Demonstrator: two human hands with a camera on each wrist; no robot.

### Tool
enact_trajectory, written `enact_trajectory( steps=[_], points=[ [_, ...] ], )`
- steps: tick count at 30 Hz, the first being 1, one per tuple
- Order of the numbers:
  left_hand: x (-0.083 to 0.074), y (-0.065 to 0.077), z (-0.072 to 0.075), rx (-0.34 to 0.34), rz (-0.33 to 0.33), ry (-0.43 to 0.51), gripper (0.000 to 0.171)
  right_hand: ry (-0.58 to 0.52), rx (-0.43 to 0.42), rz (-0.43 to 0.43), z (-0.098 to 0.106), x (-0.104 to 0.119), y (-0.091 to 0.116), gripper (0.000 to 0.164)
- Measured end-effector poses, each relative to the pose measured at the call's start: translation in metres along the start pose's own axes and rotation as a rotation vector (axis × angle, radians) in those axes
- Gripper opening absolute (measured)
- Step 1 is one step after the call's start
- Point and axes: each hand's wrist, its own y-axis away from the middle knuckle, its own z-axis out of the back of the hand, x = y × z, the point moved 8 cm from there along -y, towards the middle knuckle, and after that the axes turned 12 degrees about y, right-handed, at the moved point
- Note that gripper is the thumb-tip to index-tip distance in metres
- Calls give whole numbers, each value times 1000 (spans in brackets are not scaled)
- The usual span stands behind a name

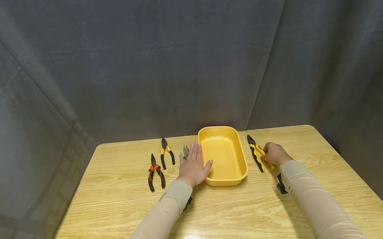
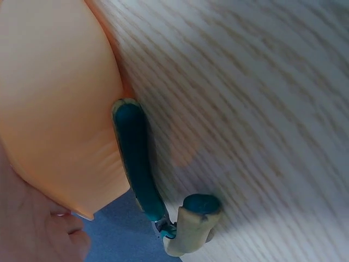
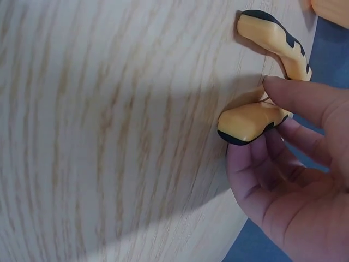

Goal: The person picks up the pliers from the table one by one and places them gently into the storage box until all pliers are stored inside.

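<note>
My left hand point(image 1: 193, 168) lies with straight fingers along the left rim of a yellow plastic tray point(image 1: 224, 182). Beside that hand are green-handled pliers point(image 2: 136, 158), mostly hidden under it in the head view. To the right of the tray, combination pliers point(image 1: 255, 153) with yellow-and-black handles lie spread on the table. My right hand point(image 1: 275, 153) pinches their right handle, thumb on the inner side and fingers around the outer side, as the right wrist view shows. The other handle point(image 3: 267, 33) stays free of the hand.
On the wooden table point(image 1: 223, 217), orange-and-black long-nose pliers point(image 1: 155, 172) and yellow-and-black pliers point(image 1: 165, 153) lie left of the tray. Dark grey cloth point(image 1: 185, 58) hangs behind the table's far edge and along both sides.
</note>
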Motion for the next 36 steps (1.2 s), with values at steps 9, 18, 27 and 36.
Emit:
enact_trajectory(
  steps=[9,18,27,36],
  points=[
    [0,1,0,10,8,4,80,-15,0,11,1,0,0,26],
    [-2,1,1,1,3,16,80,18,-3,25,3,1,0,24],
    [0,-1,-2,11,11,25,80,23,-3,-8,3,1,1,23],
    [-1,-1,-1,-4,-4,26,81,-34,-16,-34,-1,-3,-2,19]
  ],
)
